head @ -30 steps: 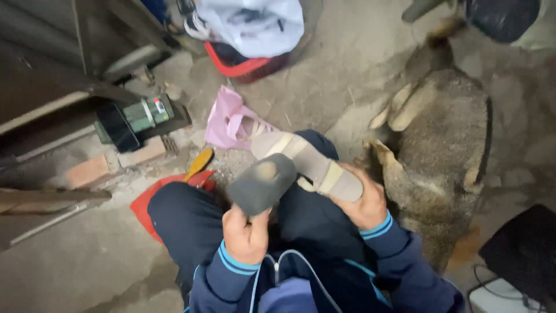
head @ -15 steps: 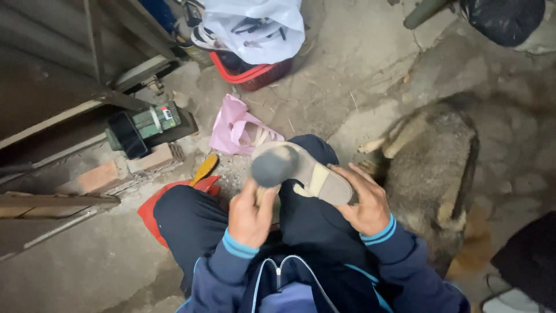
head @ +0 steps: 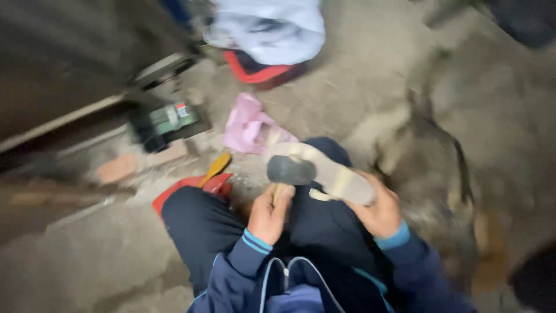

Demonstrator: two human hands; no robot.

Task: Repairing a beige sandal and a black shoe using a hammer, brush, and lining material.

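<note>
1. Your left hand (head: 267,213) is closed around the handle of a tool whose dark, rounded head (head: 291,170) rises just above your knuckles. It looks like a mallet or a brush, but the blur keeps you from telling which.
2. Your right hand (head: 377,210) grips a shoe sole (head: 324,169) from beneath, fingers curled around its near end and thumb along the edge. The sole is pale grey-beige, with its flat face turned up.
3. The sole lies slanted across your lap, above your dark blue trousers (head: 202,232). Its far end points away from you to the left, and the near end sits in your right palm.
4. The tool's dark head overlaps the far part of the sole. Whether it touches it or hangs just above it cannot be told.
5. Both sleeves are navy with light blue cuffs (head: 255,240).
6. Just beyond the sole, a crumpled pink plastic bag (head: 249,123) lies on the rough concrete floor (head: 359,87).
7. Left of your left knee, a red flat object (head: 191,188) lies on the ground with a yellow-orange handle (head: 215,168) resting on it.
8. Farther left sits a dark green boxy device (head: 165,123), beside a brick (head: 119,168).
9. At the top, a white bag (head: 272,29) rests in a red basin (head: 260,72).
10. To your right stands a brownish worn mass (head: 440,168), too blurred to name.
</note>
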